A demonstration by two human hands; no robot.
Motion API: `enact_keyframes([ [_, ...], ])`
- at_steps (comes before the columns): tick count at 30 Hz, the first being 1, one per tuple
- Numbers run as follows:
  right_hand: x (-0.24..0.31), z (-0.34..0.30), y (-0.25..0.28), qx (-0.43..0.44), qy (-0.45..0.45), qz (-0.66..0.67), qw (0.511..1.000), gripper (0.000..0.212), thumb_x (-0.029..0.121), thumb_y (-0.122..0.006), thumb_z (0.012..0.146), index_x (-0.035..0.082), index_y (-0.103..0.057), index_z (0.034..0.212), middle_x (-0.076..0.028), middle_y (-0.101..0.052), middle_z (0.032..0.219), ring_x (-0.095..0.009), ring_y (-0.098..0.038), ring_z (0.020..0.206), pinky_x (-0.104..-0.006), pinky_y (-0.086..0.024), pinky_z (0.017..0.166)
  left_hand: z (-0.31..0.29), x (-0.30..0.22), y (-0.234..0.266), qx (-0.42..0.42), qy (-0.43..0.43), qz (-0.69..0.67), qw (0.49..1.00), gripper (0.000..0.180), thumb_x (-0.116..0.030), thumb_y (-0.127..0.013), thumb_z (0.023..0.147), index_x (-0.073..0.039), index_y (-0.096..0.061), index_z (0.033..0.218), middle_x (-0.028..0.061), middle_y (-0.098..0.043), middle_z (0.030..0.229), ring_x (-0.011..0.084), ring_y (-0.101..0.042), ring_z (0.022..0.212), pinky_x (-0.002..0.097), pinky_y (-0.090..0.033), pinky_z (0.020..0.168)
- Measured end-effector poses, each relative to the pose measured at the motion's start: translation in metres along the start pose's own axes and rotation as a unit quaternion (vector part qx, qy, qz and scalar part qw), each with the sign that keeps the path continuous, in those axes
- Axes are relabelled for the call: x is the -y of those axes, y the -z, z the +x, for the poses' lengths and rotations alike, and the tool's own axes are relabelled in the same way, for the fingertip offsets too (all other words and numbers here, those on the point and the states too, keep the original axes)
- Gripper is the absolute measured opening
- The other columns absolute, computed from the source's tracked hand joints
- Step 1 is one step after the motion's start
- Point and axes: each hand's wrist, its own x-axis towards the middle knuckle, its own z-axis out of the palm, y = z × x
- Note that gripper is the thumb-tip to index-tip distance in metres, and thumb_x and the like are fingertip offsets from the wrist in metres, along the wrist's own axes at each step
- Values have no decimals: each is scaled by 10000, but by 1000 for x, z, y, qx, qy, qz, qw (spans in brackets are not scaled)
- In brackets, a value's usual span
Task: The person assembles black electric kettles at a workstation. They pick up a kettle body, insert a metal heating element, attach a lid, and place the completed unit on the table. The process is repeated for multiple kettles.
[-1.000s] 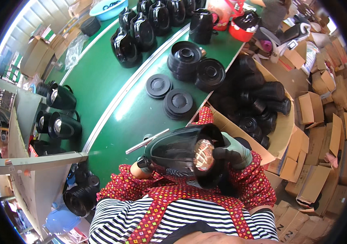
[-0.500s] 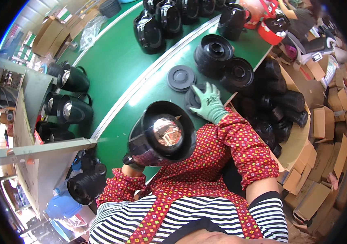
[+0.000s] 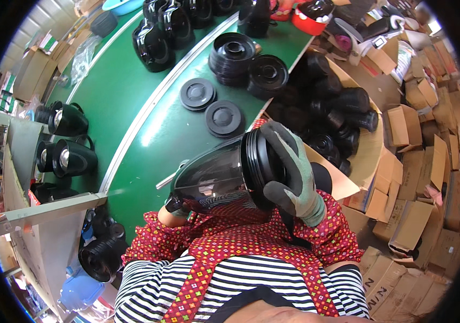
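A glossy black jug (image 3: 208,175) lies tilted on its side in front of me, its wide end facing right. My left hand (image 3: 172,217) supports it from beneath at the handle side; the jug hides most of the fingers. At that wide end sits a black, ribbed round cap (image 3: 256,168). My right hand (image 3: 290,175), in a green and grey glove, wraps its fingers and thumb around the cap's outer side. Whether the cap is fully seated cannot be made out. Beyond the jug, two flat black discs (image 3: 223,118) lie on the green table (image 3: 149,121).
Stacked black round parts (image 3: 231,56) stand farther back, near a row of glossy black jugs (image 3: 153,47). On my right, an open carton (image 3: 373,142) holds several black parts. More jugs (image 3: 74,157) lie at left, behind a metal rail (image 3: 52,210). Cardboard boxes (image 3: 418,215) cover the right side.
My right hand has come back from the discs to the jug, where it grips a black cap. The jug's open end has turned from facing up to facing right. My view has shifted.
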Motion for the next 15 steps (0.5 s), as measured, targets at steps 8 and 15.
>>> enact_keyframes([
  [8,16,-40,11,-48,-2,45,998,960,667,-706,910,9,-495,1578,-262,-432,1598,-415,-432,1461,-505,-338,1210,12,38,14,88,-16,29,996,507,-186,-489,1135,-25,-384,1605,186,-519,1564,282,-577,1385,447,-477,1199],
  [15,17,-52,12,-104,-89,219,966,882,602,-602,1012,-16,-407,1610,-210,-403,1634,-335,-443,1482,-430,-333,1234,8,4,-5,-87,-198,464,859,628,-328,-860,796,16,-659,1281,209,-692,1339,312,-735,1066,394,-586,957],
])
